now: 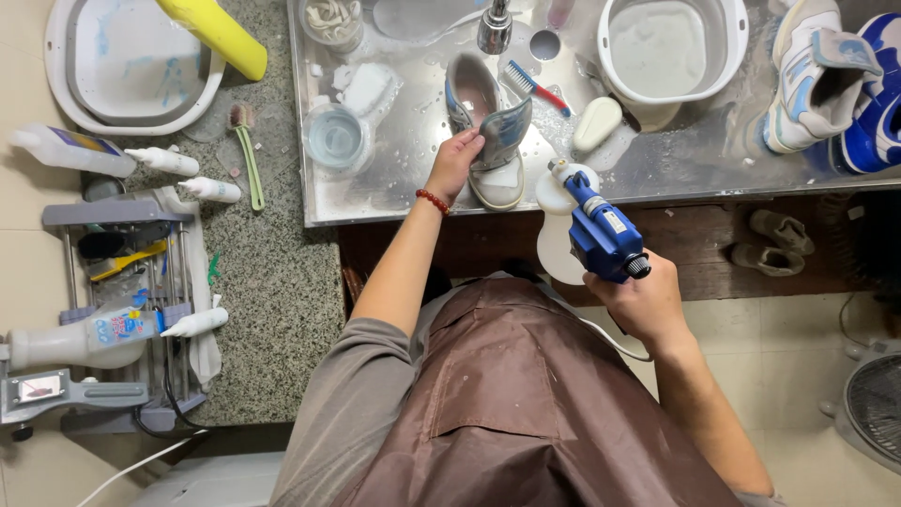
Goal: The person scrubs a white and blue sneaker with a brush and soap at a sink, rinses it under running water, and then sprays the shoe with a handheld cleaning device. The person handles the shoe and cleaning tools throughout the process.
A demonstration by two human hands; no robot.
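My left hand (454, 161) grips the side of a grey and white shoe (488, 131) that lies in the wet steel sink (394, 197), its tongue pulled open. My right hand (642, 300) holds a blue spray gun (601, 230) with a white bottle attached, its nozzle aimed at the shoe from the sink's front edge. A blue and red brush (533, 84) lies just right of the shoe, and a white soap bar (597, 123) rests beside it. I wear a brown apron (526, 404).
A white basin (672, 47) of cloudy water and more sneakers (818, 80) sit at the sink's right. A small clear cup (335, 138) stands left of the shoe. On the granite counter lie squeeze bottles (160, 160), a green brush (248, 155) and a white tub (131, 66). A fan (873, 404) stands lower right.
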